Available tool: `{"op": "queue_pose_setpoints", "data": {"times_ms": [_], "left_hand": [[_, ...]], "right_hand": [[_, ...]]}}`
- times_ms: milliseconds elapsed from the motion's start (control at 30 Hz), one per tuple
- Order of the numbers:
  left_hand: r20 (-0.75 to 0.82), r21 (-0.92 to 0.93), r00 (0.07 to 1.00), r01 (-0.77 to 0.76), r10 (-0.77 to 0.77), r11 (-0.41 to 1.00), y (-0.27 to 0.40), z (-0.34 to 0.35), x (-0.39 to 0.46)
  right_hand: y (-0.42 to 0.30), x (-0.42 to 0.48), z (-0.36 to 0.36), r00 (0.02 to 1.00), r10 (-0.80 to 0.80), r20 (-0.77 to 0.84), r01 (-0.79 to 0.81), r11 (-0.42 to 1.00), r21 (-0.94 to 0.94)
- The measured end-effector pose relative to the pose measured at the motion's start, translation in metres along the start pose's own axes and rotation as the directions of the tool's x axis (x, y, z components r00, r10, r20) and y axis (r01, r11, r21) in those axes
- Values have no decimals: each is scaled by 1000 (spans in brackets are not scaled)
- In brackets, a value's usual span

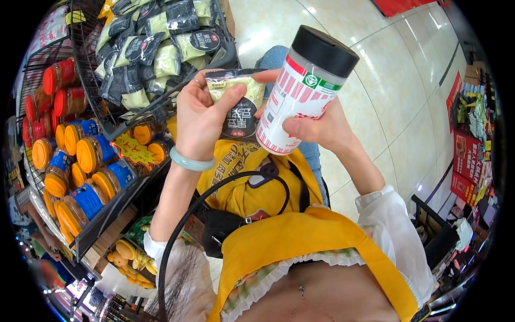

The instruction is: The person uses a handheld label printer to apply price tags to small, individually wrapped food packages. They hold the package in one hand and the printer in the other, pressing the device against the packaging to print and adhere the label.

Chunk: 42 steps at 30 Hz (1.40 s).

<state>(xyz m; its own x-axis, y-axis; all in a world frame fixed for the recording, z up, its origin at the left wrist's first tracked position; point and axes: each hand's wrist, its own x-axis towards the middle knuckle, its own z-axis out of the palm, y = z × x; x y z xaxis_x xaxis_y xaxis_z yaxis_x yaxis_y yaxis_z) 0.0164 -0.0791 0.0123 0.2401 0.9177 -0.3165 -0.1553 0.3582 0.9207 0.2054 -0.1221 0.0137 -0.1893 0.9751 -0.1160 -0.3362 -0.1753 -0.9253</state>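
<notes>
My left hand [201, 116], with a pale green bangle at its wrist, grips a small pale green and black plastic sachet [237, 104] by its left edge, the thumb on its front. My right hand [322, 124] holds a tilted white plastic canister [295, 100] with a black lid and red printing, its thumb across the label. A fingertip of the same hand reaches past the canister to the sachet's upper right corner. Just beyond my left hand, a black wire basket [229, 56] holds many similar sachets [136, 48].
Below the basket, a wire rack holds jars with orange lids [88, 155] and jars with red lids [70, 100], beside a yellow price sign [134, 149]. Tiled floor [386, 80] lies ahead and to the right. Red cartons [466, 161] stand at far right. A black cable [177, 225] loops before my yellow apron.
</notes>
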Motion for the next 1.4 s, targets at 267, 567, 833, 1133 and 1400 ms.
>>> {"op": "queue_pose_setpoints", "data": {"times_ms": [267, 567, 833, 1133, 1400], "left_hand": [[76, -105, 989, 133, -125, 986, 1, -6, -8], [2, -45, 997, 81, -81, 996, -9, -16, -25], [-76, -46, 993, 83, -86, 996, -15, -17, -25], [-44, 1, 998, 40, -40, 999, -1, -21, -14], [50, 342, 997, -67, 53, 937, 18, -21, 8]], "right_hand": [[-7, -1, -7, 993, 68, 91, -77, 993, 88], [-11, 1, -9, 989, 146, 38, -146, 989, -2], [-2, -5, -8, 989, 136, 58, -139, 989, 58], [17, -18, 5, 994, 93, -57, -75, 964, 254], [18, -24, 0, 986, 140, -86, -120, 972, 201]]}}
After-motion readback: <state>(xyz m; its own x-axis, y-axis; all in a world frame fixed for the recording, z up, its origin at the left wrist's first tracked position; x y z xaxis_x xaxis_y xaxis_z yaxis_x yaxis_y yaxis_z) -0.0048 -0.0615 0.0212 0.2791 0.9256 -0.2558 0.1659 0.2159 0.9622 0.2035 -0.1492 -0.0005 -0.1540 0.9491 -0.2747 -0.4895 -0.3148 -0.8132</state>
